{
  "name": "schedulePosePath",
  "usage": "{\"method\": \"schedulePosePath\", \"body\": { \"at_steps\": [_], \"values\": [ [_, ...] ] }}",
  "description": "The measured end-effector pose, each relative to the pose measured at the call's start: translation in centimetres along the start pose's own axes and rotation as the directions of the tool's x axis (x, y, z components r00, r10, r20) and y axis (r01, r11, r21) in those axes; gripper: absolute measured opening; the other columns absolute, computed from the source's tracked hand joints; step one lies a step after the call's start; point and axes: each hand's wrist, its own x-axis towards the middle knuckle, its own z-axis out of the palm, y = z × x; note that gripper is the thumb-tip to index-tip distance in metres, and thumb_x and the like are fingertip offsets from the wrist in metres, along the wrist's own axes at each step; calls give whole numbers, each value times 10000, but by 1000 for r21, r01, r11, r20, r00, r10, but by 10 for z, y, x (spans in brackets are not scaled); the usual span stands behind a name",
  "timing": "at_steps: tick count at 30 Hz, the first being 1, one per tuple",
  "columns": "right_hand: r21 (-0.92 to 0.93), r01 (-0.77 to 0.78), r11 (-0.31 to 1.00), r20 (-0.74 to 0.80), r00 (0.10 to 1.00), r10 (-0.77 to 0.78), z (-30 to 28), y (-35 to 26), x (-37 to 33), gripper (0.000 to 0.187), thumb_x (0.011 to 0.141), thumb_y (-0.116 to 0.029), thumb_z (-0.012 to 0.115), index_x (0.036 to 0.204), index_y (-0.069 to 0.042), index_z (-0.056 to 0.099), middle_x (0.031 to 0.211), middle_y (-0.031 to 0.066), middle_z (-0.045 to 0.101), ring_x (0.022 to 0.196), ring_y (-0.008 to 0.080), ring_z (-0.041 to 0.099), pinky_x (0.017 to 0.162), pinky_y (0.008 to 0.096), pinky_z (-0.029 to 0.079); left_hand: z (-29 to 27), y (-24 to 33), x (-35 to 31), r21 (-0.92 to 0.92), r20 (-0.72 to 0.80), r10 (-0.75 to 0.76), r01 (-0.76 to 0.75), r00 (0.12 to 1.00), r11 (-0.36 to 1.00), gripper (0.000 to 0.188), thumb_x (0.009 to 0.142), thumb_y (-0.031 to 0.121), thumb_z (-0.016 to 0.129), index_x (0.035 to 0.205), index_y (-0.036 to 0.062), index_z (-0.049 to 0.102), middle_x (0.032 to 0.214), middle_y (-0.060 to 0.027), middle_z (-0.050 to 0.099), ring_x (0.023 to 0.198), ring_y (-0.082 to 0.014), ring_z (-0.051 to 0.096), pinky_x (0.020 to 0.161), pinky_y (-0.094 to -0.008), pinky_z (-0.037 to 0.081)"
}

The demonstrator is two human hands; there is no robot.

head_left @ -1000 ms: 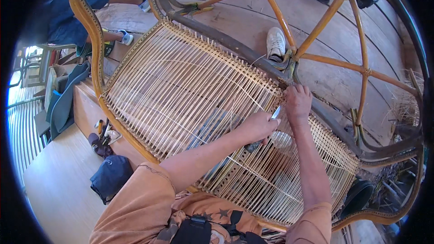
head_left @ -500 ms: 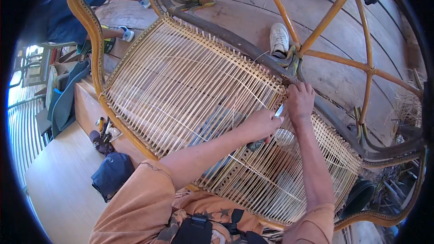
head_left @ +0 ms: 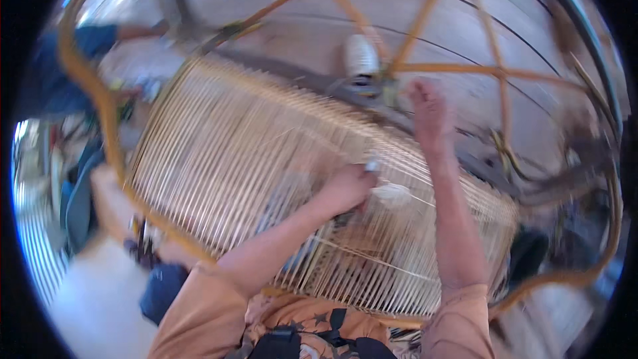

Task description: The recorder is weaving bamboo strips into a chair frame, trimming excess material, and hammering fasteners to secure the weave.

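Note:
A woven rattan panel of pale parallel strands (head_left: 219,139) is stretched inside a curved cane frame (head_left: 100,100) in front of me. Over its middle my left hand (head_left: 349,189) is closed around a knife (head_left: 371,165); a short pale piece of blade shows above the fist, and a dark end shows below. My right hand (head_left: 430,110) is raised past the panel's far edge, near the dark rail (head_left: 319,90). Motion smears its fingers, so what they hold, if anything, is not visible.
Orange cane poles (head_left: 425,20) are joined in a star beyond the rail. A white shoe (head_left: 361,60) is on the floor there. A dark blue cap (head_left: 163,291) lies at lower left. Another person in dark blue (head_left: 63,73) is at far left.
My right hand has lifted up and away from the panel's far edge. My left hand has drawn leftward with the knife. The whole view has shifted and blurred.

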Motion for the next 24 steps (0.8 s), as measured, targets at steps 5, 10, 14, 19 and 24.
{"method": "schedulePosePath", "body": {
  "at_steps": [5, 10, 14, 19, 24],
  "values": [
    [-292, -289, 912, -288, 936, 204, -186, 6, -79, 79, 865, -76, 605, 872, 1, 623, 689, -14, 555, 639, 122, 545, 595, 264, 462, 9, 3, 3, -132, -36, -166, 159, 986, 978, 208, 882, 237, 547, 800, 46, 563, 636, -25, 544, 485, -130, 538, 446, -288, 466],
    [-223, -432, 874, -666, 722, 187, -359, 48, -171, 48, 846, -61, 622, 870, -23, 639, 616, -32, 512, 546, 45, 473, 478, 196, 366, 13, 6, 3, -64, -84, -181, 176, 980, 982, 260, 904, 265, 536, 780, 37, 519, 609, -25, 512, 450, -132, 535, 421, -287, 441],
    [-6, -524, 852, -748, 567, 344, -407, 85, -205, 118, 846, -115, 631, 900, -13, 657, 670, 2, 578, 557, 78, 516, 520, 225, 424, 14, 6, 3, -99, -74, -190, 182, 979, 978, 250, 902, 265, 537, 800, 37, 520, 614, -20, 505, 441, -122, 532, 401, -280, 430],
    [-574, -580, 578, -673, 736, 70, -416, 103, -207, 228, 817, -193, 621, 873, 24, 663, 719, 178, 638, 649, 254, 610, 659, 355, 465, 16, 8, 4, -88, -95, -200, 192, 975, 977, 250, 901, 272, 541, 816, 37, 526, 623, -21, 509, 431, -121, 532, 396, -275, 432],
    [-452, -659, 601, -745, 649, 153, -409, 97, -203, 240, 817, -206, 628, 890, 19, 664, 762, 176, 657, 698, 271, 634, 683, 360, 471, 16, 9, 4, -108, -104, -220, 208, 970, 972, 250, 900, 272, 543, 820, 36, 529, 617, -20, 507, 426, -118, 529, 389, -272, 429]
  ]
}}
